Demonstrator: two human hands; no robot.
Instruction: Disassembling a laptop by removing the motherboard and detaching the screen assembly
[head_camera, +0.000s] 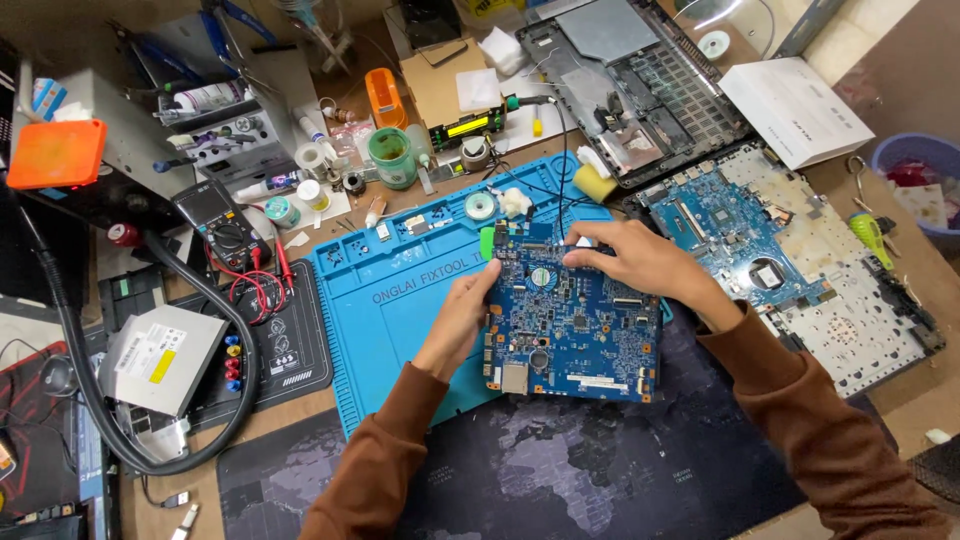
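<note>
A blue laptop circuit board (570, 325) lies over the right part of a blue silicone work mat (385, 300). My left hand (460, 315) grips the board's left edge with thumb and fingers. Fingers of my right hand (635, 262) are curled over the board's top right edge. Both sleeves are brown. A small green piece (487, 243) sits at the board's top left corner.
A second blue board in a laptop shell (790, 270) lies to the right, an open laptop base (630, 80) behind. A multimeter (215, 215) with red leads, an optical drive (160, 358), a black hose (90, 390), solder spools and bottles crowd the left. A dark map-print desk mat (560, 470) lies in front.
</note>
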